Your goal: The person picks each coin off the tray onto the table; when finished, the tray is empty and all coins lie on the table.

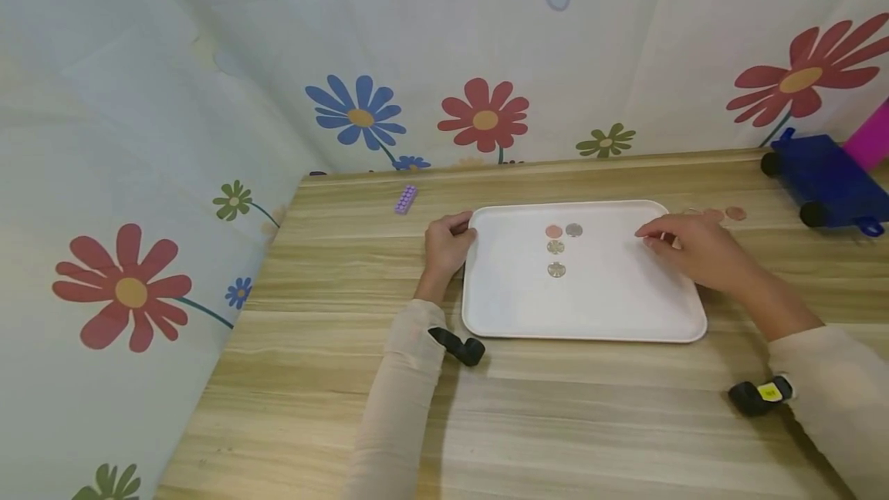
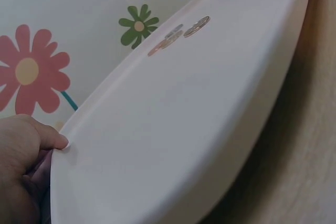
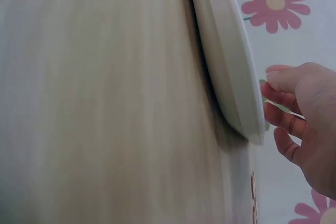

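Note:
A white tray (image 1: 514, 307) lies on the wooden table. My left hand (image 1: 447, 247) grips its upper left corner, the thumb on the rim (image 2: 71, 142) in the left wrist view. On the tray, a copper coin (image 1: 553, 231) and a silver coin (image 1: 573, 230) lie side by side, with one pale coin (image 1: 556, 248) below them and another (image 1: 556, 270) lower down. My right hand (image 1: 701, 249) hovers over the tray's right side, fingers loosely bent. In the right wrist view, thumb and index tips of that hand (image 3: 310, 114) are close together, with nothing visible between them.
Beyond the tray's upper right corner, copper coins (image 1: 735, 213) lie on the table (image 1: 333, 361), partly behind the right hand. A blue wheeled toy (image 1: 833, 180) stands at the far right beside a pink object (image 1: 870, 137). A purple brick (image 1: 406, 199) lies near the flowered backdrop (image 1: 417, 21).

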Motion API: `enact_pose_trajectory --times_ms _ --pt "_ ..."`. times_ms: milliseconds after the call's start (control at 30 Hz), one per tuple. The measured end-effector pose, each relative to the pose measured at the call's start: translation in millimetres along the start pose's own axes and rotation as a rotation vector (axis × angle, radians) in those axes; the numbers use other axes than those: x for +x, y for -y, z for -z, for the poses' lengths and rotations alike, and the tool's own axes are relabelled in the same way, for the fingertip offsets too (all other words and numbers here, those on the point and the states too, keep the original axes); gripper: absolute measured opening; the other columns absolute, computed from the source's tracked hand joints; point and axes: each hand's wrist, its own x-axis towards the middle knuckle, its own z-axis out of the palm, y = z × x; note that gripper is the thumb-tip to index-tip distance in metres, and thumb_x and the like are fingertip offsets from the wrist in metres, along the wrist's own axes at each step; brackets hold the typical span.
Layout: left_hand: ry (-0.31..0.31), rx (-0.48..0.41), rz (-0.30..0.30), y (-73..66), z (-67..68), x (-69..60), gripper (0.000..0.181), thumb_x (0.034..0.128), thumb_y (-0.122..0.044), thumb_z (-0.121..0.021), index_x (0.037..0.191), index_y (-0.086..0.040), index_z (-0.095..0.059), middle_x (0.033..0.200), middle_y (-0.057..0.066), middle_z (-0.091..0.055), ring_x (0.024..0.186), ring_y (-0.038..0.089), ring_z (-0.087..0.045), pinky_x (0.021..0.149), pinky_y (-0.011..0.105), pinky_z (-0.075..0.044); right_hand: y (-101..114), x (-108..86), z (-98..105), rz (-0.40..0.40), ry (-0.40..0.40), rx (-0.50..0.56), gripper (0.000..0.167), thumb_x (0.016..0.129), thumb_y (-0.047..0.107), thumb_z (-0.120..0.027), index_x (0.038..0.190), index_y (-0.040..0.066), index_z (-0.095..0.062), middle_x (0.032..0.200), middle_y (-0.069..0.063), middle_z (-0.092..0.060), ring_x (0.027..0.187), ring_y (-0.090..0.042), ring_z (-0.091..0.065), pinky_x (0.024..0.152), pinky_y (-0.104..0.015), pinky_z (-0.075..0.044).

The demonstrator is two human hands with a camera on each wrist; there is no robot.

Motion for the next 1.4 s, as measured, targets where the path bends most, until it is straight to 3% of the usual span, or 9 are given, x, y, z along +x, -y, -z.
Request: enact_pose_trajectory --times_ms 67,100,133,200,433,667,967,1200,1400 --pt "0.000 0.005 -0.001 0.2 -0.2 0.4 0.032 0.0883 0.003 -0.068 0.120 0.003 -0.073 0.117 0.023 -0.074 0.108 0.033 -0.073 0.093 0.034 -0.062 4.6 4.2 -3.3 -0.006 0.029 -0.007 0.020 0.092 0.001 -0.069 0.111 0.003 -0.075 0.088 -0.007 -0.074 0.081 -0.021 -0.061 0.086 -0.038 -0.047" --pt "0.000 0.006 -0.001 0.2 -0.4 0.5 0.032 0.0882 0.003 -0.068 0.120 0.003 -0.073 0.116 0.023 -0.074 0.108 0.033 -0.073 0.094 0.034 -0.062 6.6 6.7 -5.1 -0.006 0.039 -0.008 0.020 0.093 0.002 -0.069 0.112 0.003 -0.075 0.090 -0.008 -0.074 0.081 -0.020 -0.061 0.074 -0.031 -0.049" --pt "0.000 0.005 -0.002 0.1 -0.5 0.6 0.032 0.0882 0.003 -0.068 0.120 0.003 -0.073 0.116 0.023 -0.074 0.108 0.033 -0.073 0.094 0.034 -0.062 9.0 9.5 -6.9 -0.010 0.052 -0.005 0.020 0.094 0.002 -0.068 0.112 0.003 -0.075 0.092 -0.008 -0.074 0.082 -0.019 -0.061 0.067 -0.028 -0.049" --pt "0.000 0.001 -0.001 -0.1 -0.5 0.5 0.032 0.0881 0.004 -0.068 0.120 0.003 -0.073 0.116 0.023 -0.074 0.108 0.033 -0.073 0.094 0.035 -0.062 13.4 15.4 -10.3 -0.009 0.074 0.014 0.019 0.094 0.003 -0.067 0.112 0.003 -0.075 0.094 -0.009 -0.074 0.083 -0.020 -0.062 0.068 -0.027 -0.050" --pt "-0.003 0.003 -0.003 -0.6 -0.4 -0.4 0.031 0.0881 0.003 -0.068 0.119 0.003 -0.073 0.117 0.023 -0.074 0.109 0.033 -0.073 0.094 0.035 -0.062 28.0 40.1 -24.6 -0.025 0.118 0.076 0.018 0.095 0.003 -0.065 0.111 0.000 -0.075 0.094 -0.013 -0.074 0.083 -0.022 -0.063 0.075 -0.033 -0.053" --pt "0.002 0.000 -0.003 -2.8 0.2 -2.1 0.032 0.0883 0.003 -0.068 0.120 0.003 -0.073 0.117 0.023 -0.074 0.109 0.034 -0.072 0.095 0.036 -0.061 36.8 55.9 -39.4 -0.174 0.125 0.113 0.023 0.098 0.013 -0.062 0.117 0.003 -0.072 0.106 -0.017 -0.073 0.089 -0.028 -0.063 0.076 -0.036 -0.049" --pt "0.001 0.002 -0.009 -0.7 1.3 -1.0 0.032 0.0879 0.004 -0.068 0.119 0.003 -0.073 0.118 0.023 -0.074 0.109 0.034 -0.073 0.094 0.035 -0.062 40.3 64.0 -48.9 -0.240 0.133 0.120 0.027 0.099 0.022 -0.064 0.120 0.008 -0.071 0.118 -0.019 -0.070 0.109 -0.036 -0.064 0.086 -0.053 -0.052" --pt "0.008 0.010 -0.005 0.2 1.1 0.1 0.032 0.0885 0.003 -0.068 0.120 0.002 -0.073 0.119 0.022 -0.073 0.109 0.033 -0.072 0.095 0.035 -0.062 42.8 66.4 -50.3 -0.253 0.129 0.091 0.025 0.098 0.023 -0.066 0.118 0.009 -0.072 0.113 -0.017 -0.069 0.101 -0.034 -0.064 0.079 -0.049 -0.051" --pt "0.009 0.008 -0.004 0.5 1.0 -0.2 0.032 0.0887 0.003 -0.068 0.120 0.003 -0.073 0.118 0.023 -0.074 0.109 0.033 -0.072 0.094 0.036 -0.062 44.4 66.5 -50.0 -0.267 0.142 0.081 0.022 0.097 0.021 -0.068 0.115 0.008 -0.071 0.112 -0.016 -0.069 0.102 -0.034 -0.063 0.080 -0.050 -0.050"
